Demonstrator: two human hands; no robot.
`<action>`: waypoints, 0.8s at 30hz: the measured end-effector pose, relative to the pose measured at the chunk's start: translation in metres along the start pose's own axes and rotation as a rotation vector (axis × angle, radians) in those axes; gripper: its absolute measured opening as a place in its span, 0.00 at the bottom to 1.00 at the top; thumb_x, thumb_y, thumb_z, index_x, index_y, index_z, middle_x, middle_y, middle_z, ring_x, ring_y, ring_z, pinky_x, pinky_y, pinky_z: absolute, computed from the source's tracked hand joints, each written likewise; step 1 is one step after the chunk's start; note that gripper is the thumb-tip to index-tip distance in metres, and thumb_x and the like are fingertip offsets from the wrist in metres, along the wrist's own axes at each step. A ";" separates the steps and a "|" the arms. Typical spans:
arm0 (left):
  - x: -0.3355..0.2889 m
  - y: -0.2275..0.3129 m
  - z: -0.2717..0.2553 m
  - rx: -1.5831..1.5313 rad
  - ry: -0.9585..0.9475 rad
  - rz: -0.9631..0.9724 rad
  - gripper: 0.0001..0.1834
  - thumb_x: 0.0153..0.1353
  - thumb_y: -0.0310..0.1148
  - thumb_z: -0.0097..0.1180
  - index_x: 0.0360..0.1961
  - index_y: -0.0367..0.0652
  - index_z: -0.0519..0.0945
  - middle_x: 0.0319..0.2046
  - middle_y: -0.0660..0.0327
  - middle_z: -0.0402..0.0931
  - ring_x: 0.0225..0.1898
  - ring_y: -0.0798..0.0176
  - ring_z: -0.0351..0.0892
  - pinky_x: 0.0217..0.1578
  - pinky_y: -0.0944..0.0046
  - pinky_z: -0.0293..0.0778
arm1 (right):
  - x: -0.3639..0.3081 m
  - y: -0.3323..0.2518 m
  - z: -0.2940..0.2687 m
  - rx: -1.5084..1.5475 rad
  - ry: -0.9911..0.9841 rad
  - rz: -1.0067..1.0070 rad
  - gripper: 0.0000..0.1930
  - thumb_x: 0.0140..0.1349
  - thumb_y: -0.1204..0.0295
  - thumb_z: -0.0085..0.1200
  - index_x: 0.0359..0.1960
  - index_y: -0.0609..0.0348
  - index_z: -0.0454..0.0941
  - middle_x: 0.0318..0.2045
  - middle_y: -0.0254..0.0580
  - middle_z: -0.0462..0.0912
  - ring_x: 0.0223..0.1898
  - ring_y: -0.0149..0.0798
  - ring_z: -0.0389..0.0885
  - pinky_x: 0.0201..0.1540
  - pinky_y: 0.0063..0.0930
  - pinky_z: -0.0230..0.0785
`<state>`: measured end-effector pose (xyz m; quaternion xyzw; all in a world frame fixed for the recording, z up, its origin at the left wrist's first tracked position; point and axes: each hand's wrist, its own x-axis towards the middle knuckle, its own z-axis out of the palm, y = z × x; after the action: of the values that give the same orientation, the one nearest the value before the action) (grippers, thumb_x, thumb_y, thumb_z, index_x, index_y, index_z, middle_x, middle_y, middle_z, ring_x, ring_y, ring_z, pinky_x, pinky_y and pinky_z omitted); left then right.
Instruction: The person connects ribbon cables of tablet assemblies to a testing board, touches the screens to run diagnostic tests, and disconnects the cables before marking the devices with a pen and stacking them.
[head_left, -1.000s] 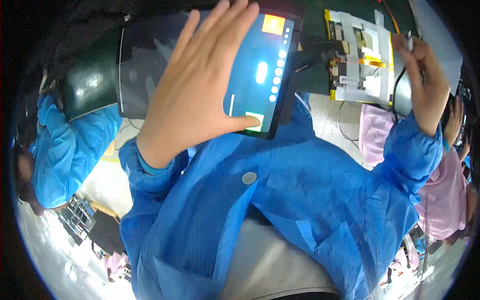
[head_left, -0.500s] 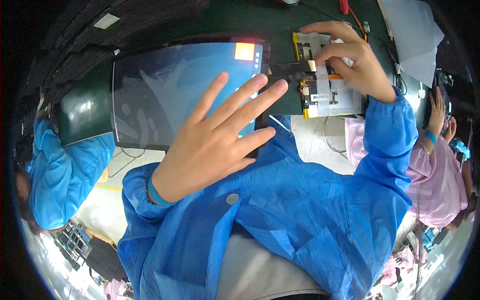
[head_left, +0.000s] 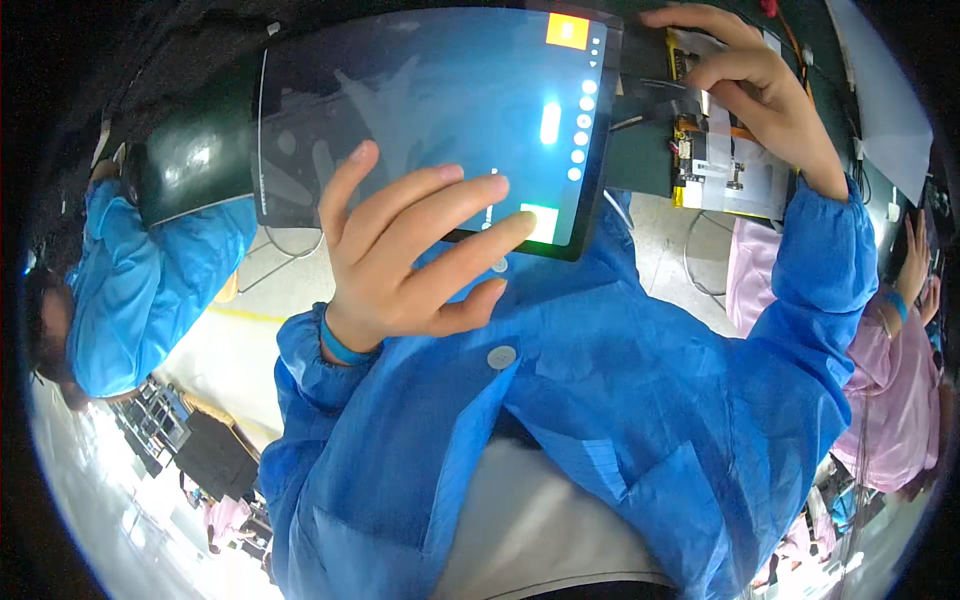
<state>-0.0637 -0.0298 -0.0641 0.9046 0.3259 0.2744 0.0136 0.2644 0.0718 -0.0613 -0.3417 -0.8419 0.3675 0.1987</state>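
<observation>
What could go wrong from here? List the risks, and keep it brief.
1. The left hand's spread fingers overlap the lit screen; a stray touch might register, if it is touch-sensitive.
2. The right hand is at the dark strip beside the taped circuit board; a careless tug could strain the strip or shift the board.

One screen [head_left: 400, 120] is glowing upper centre, showing six dots [head_left: 583, 121]; one left hand [head_left: 405, 260] and two buttons [head_left: 500, 357] are appearing mid-frame; one right hand [head_left: 765, 90] and one panel [head_left: 725, 160] are sharing the upper right.
</observation>
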 end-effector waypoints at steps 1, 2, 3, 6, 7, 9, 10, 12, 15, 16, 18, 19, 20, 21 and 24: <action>-0.002 0.000 0.002 0.018 0.011 0.031 0.13 0.47 0.45 0.56 0.34 0.58 0.85 0.43 0.68 0.79 0.43 0.64 0.76 0.61 0.48 0.56 | -0.001 0.000 0.001 0.015 0.007 -0.007 0.10 0.46 0.85 0.52 0.26 0.60 0.84 0.54 0.50 0.73 0.56 0.48 0.68 0.56 0.39 0.61; -0.002 0.001 0.002 0.019 0.019 0.044 0.14 0.48 0.45 0.55 0.34 0.58 0.85 0.42 0.68 0.79 0.42 0.65 0.77 0.61 0.48 0.57 | -0.002 0.002 0.002 0.030 0.015 -0.013 0.10 0.46 0.86 0.51 0.26 0.60 0.84 0.55 0.50 0.73 0.56 0.48 0.68 0.56 0.39 0.61; -0.002 0.001 0.003 0.007 0.045 0.050 0.14 0.48 0.45 0.55 0.35 0.59 0.85 0.42 0.69 0.79 0.41 0.65 0.77 0.61 0.48 0.58 | -0.004 0.004 0.003 0.058 0.044 -0.045 0.11 0.45 0.86 0.51 0.26 0.60 0.84 0.53 0.50 0.74 0.55 0.47 0.68 0.55 0.39 0.61; 0.002 0.005 0.002 0.043 -0.154 0.032 0.14 0.49 0.43 0.54 0.36 0.59 0.85 0.42 0.69 0.79 0.41 0.66 0.76 0.59 0.50 0.60 | -0.010 0.015 0.004 0.020 0.070 -0.128 0.09 0.47 0.83 0.51 0.27 0.59 0.83 0.53 0.48 0.74 0.57 0.48 0.67 0.58 0.42 0.59; 0.003 0.007 0.001 0.039 -0.120 0.015 0.14 0.49 0.41 0.54 0.36 0.58 0.85 0.42 0.68 0.79 0.41 0.66 0.76 0.58 0.50 0.62 | -0.010 0.020 0.003 -0.076 0.037 -0.151 0.07 0.48 0.80 0.53 0.27 0.58 0.82 0.56 0.49 0.73 0.61 0.50 0.65 0.61 0.43 0.56; 0.003 0.011 -0.001 0.042 -0.005 0.023 0.13 0.48 0.41 0.55 0.36 0.57 0.84 0.42 0.68 0.79 0.42 0.66 0.76 0.58 0.50 0.62 | -0.011 0.029 0.001 -0.176 0.009 -0.169 0.04 0.50 0.76 0.55 0.27 0.57 0.81 0.58 0.49 0.72 0.65 0.52 0.62 0.64 0.45 0.53; 0.004 0.012 -0.001 0.034 0.090 0.044 0.13 0.47 0.40 0.56 0.35 0.56 0.84 0.42 0.68 0.79 0.42 0.66 0.76 0.58 0.50 0.63 | -0.012 0.032 0.001 -0.175 0.010 -0.162 0.04 0.50 0.74 0.56 0.27 0.56 0.81 0.59 0.49 0.71 0.65 0.52 0.62 0.64 0.47 0.52; 0.004 0.013 0.000 0.040 -0.076 0.003 0.13 0.48 0.41 0.55 0.35 0.55 0.83 0.42 0.68 0.79 0.42 0.67 0.76 0.58 0.50 0.62 | -0.012 0.034 -0.001 -0.194 0.027 -0.146 0.04 0.51 0.73 0.56 0.27 0.56 0.82 0.59 0.48 0.72 0.64 0.53 0.62 0.64 0.47 0.53; 0.004 0.012 0.001 0.045 -0.065 0.012 0.13 0.49 0.41 0.55 0.36 0.55 0.83 0.42 0.68 0.79 0.41 0.67 0.77 0.58 0.50 0.62 | -0.018 0.019 -0.001 -0.325 0.083 -0.085 0.04 0.52 0.76 0.55 0.28 0.56 0.82 0.57 0.46 0.73 0.62 0.51 0.65 0.62 0.45 0.57; 0.004 0.011 0.000 0.035 -0.094 0.002 0.13 0.49 0.41 0.54 0.36 0.55 0.83 0.42 0.68 0.79 0.40 0.67 0.77 0.59 0.50 0.62 | -0.022 0.010 0.000 -0.414 0.110 -0.037 0.05 0.52 0.76 0.55 0.29 0.56 0.82 0.56 0.46 0.74 0.60 0.50 0.67 0.61 0.43 0.59; 0.003 0.011 -0.001 0.040 -0.091 -0.019 0.13 0.51 0.41 0.53 0.37 0.56 0.84 0.42 0.68 0.79 0.40 0.67 0.77 0.59 0.51 0.60 | -0.031 -0.012 0.004 -0.600 0.209 0.008 0.06 0.51 0.78 0.57 0.31 0.56 0.82 0.50 0.43 0.78 0.52 0.47 0.73 0.53 0.38 0.64; 0.003 0.011 -0.003 0.056 -0.055 -0.026 0.14 0.52 0.42 0.52 0.38 0.56 0.84 0.42 0.68 0.79 0.40 0.67 0.77 0.60 0.51 0.60 | -0.037 -0.023 0.008 -0.701 0.284 0.006 0.07 0.50 0.79 0.59 0.32 0.57 0.81 0.45 0.41 0.80 0.45 0.45 0.76 0.47 0.35 0.66; 0.002 0.011 -0.004 0.064 0.007 -0.018 0.14 0.53 0.42 0.52 0.38 0.57 0.85 0.42 0.68 0.79 0.39 0.67 0.77 0.60 0.51 0.59 | -0.043 -0.033 0.013 -0.804 0.360 0.005 0.09 0.48 0.80 0.60 0.33 0.57 0.80 0.40 0.39 0.82 0.38 0.43 0.79 0.42 0.32 0.69; 0.001 0.011 -0.005 0.092 0.007 -0.025 0.14 0.54 0.42 0.51 0.38 0.58 0.85 0.42 0.67 0.79 0.39 0.67 0.76 0.60 0.51 0.58 | -0.048 -0.042 0.019 -0.743 0.381 0.103 0.09 0.49 0.77 0.60 0.34 0.55 0.81 0.40 0.35 0.81 0.40 0.44 0.77 0.42 0.33 0.66; -0.002 0.008 -0.005 0.120 0.089 -0.005 0.14 0.56 0.43 0.49 0.39 0.59 0.85 0.40 0.67 0.79 0.39 0.68 0.76 0.62 0.51 0.54 | -0.057 -0.056 0.045 -0.704 0.534 0.182 0.12 0.47 0.73 0.63 0.36 0.56 0.80 0.38 0.39 0.81 0.38 0.44 0.78 0.41 0.33 0.67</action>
<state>-0.0626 -0.0379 -0.0591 0.8899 0.3443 0.2941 -0.0547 0.2537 -0.0190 -0.0534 -0.5441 -0.8013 -0.0264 0.2474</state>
